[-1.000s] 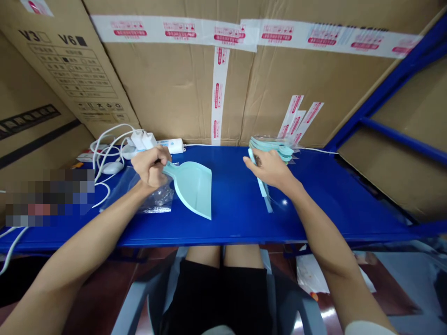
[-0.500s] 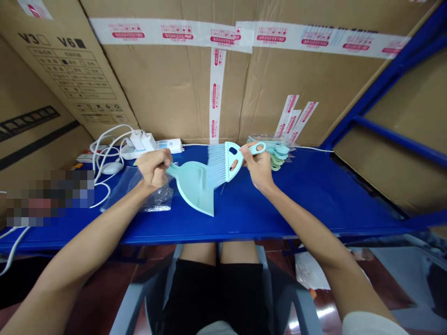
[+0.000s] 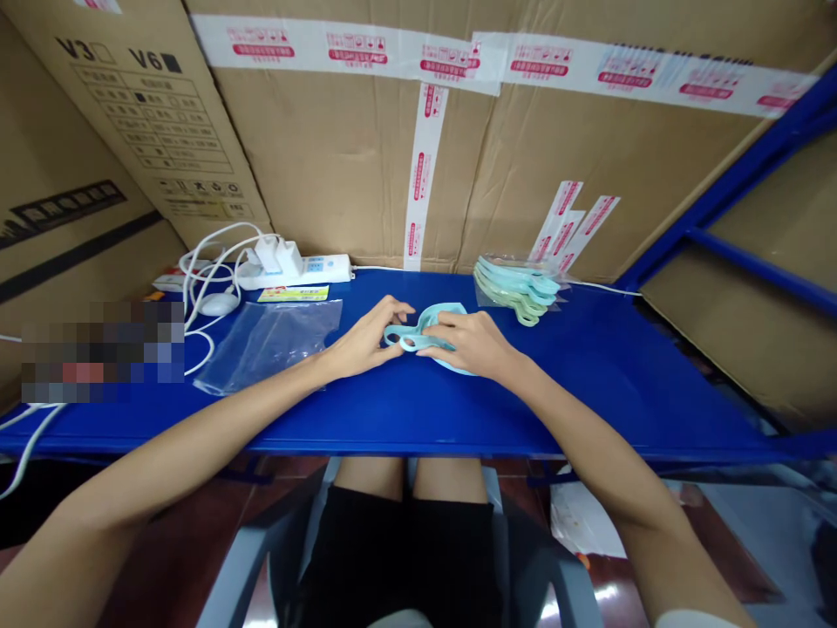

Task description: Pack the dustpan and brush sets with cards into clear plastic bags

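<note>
A light-blue dustpan (image 3: 439,312) lies on the table with a matching hand brush (image 3: 426,341) placed over it. Their two looped handles point left, side by side. My right hand (image 3: 476,340) grips the brush from the right, its thumb below and fingers across the top, hiding the bristles and much of the pan. At the handle ends is my left hand (image 3: 366,338), thumb and fingers apart around the loops, seemingly touching them lightly. A flat clear plastic bag (image 3: 268,344) lies left of my left hand.
Bagged blue and green brush-and-dustpan sets (image 3: 516,283) lie at the back right. A white power strip (image 3: 320,267) with plugs and looping cables sits at the back left, a yellow-green card (image 3: 293,294) before it. Tall cardboard boxes (image 3: 340,166) wall the back of the blue table (image 3: 608,375).
The brush and dustpan, held apart in separate hands before, are now together and lower, handles both leftward. My left hand has moved right, off its earlier grip; the brush has turned around.
</note>
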`<state>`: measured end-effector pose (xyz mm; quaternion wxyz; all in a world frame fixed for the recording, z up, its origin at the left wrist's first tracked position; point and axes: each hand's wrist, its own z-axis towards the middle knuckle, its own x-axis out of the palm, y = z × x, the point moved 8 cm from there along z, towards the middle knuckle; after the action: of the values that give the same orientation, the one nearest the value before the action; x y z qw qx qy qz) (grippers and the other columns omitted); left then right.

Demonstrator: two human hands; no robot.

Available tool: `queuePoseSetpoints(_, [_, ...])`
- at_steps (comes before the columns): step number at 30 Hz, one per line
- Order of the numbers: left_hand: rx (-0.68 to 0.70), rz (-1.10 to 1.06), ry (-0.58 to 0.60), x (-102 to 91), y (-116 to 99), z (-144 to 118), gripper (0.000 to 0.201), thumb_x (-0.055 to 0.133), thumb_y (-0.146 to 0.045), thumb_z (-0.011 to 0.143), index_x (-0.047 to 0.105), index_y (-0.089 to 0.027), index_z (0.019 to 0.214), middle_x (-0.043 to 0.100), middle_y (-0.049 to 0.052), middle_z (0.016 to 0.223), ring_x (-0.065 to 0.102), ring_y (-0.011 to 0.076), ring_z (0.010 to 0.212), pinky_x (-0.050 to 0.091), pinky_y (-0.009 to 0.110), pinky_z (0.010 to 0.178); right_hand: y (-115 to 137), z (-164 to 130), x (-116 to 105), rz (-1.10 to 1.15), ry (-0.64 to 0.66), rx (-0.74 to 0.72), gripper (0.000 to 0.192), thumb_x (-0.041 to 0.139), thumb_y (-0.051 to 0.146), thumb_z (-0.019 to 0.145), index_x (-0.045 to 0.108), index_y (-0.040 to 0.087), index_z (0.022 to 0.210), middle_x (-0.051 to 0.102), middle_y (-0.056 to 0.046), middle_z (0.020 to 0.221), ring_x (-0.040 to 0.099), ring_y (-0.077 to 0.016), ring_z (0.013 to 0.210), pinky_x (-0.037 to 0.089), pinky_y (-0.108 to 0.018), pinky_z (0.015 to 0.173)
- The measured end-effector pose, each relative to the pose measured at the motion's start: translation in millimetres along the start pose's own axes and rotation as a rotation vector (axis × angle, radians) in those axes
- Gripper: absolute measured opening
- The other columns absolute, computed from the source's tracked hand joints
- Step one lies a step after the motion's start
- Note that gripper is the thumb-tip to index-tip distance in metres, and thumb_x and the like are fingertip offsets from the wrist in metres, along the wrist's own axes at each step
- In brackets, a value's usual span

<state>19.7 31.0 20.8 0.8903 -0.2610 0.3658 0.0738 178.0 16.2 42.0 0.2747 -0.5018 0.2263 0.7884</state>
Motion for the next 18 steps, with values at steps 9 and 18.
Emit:
queuePoseSetpoints(9, [-0.245, -0.408, 0.096, 20.2, 29.8, -9.9, 0.079, 0.090, -0.041, 0.080, 0.051, -0.025, 0.147, 0.062, 0.012, 0.127, 0.069, 0.0207, 0.100, 0.059, 0.037, 0.087, -19.2, 5.4, 38.1, 0.157, 0.057, 0.068, 0.038, 0.060, 0.052, 0.104, 0.075, 0.018, 0.113, 0.070, -0.010, 0.103, 0.065, -0.0208, 0.084, 0.044, -0.032, 0.074])
queuePoseSetpoints(18, [-0.566, -0.775, 0.054, 32.8, 49.6, -12.6, 0.049, 0.084, -0.044, 0.085, 0.069, -0.019, 0.124, 0.076, 0.012, 0.119, 0.072, 0.0230, 0.105, 0.055, 0.039, 0.094, -8.3, 6.8, 29.7, 0.409, 0.060, 0.010, 0.019, 0.065, 0.035, 0.102, 0.071, 0.019, 0.110, 0.066, -0.006, 0.098, 0.060, -0.0158, 0.074, 0.050, -0.031, 0.073])
